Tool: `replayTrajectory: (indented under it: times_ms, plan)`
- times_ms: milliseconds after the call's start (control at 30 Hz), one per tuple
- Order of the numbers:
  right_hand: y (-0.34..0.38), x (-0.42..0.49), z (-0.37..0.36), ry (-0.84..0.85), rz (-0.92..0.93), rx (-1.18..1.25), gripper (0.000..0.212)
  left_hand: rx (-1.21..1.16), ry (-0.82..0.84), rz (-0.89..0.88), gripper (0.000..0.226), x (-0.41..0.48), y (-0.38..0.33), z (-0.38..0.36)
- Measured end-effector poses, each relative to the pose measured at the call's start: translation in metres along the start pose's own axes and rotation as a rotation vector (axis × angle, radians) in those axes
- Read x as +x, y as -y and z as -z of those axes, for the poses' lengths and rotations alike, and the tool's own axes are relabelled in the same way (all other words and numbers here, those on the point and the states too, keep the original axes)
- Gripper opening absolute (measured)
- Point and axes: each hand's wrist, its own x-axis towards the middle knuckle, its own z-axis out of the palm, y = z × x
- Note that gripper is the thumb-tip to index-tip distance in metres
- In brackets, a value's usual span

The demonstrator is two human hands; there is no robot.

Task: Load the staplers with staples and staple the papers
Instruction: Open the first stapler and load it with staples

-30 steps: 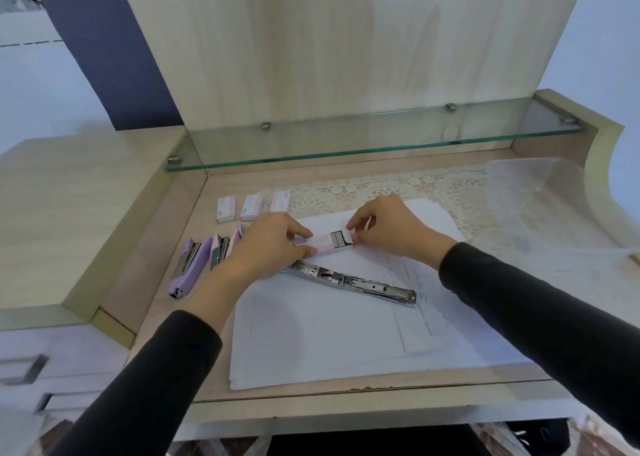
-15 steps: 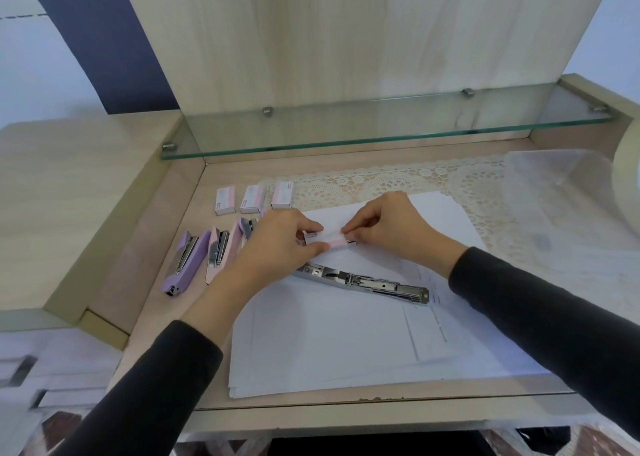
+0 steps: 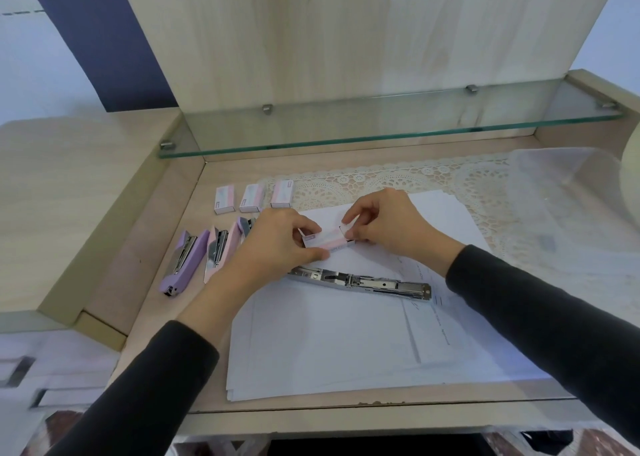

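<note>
**Staple box being worked at its end**

The left hand (image 3: 277, 244) pinches the staple box (image 3: 325, 240) just behind the opened stapler (image 3: 360, 280); the right hand (image 3: 388, 227) grips its end flap. Best to hold the sleeve steady and level, so nothing spills onto the papers (image 3: 329, 344).

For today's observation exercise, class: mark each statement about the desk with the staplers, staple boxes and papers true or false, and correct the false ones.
1. Both hands hold one small staple box. True.
2. Three staple boxes lie in a row behind the staplers. True.
3. The opened metal stapler rests on the glass shelf. False: it lies on the papers.
4. The purple stapler is in the left hand. False: it lies on the desk, left of the hand.
</note>
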Motion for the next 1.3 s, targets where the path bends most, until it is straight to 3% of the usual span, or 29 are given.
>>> replayTrajectory:
  times_ms: [233, 700, 967, 1133, 1300]
  plan:
    - [0.001, 0.001, 0.003, 0.023, -0.055, 0.040, 0.016, -0.019, -0.076, -0.033, 0.033, -0.002, 0.003, -0.004]
    - [0.004, 0.003, 0.005, 0.070, -0.141, 0.162, 0.008, 0.010, -0.044, -0.027, 0.036, 0.001, 0.002, -0.005]
    - [0.005, -0.003, 0.010, 0.029, -0.154, 0.235, 0.017, 0.055, -0.092, -0.049, 0.035, 0.020, 0.010, 0.000]
    - [0.003, -0.011, 0.021, 0.001, -0.131, 0.195, 0.015, 0.172, -0.201, -0.039, 0.036, 0.057, 0.020, 0.009]
    - [-0.002, -0.021, 0.026, 0.008, -0.115, 0.152, 0.010, 0.402, -0.166, -0.048, 0.039, 0.079, 0.023, -0.001]
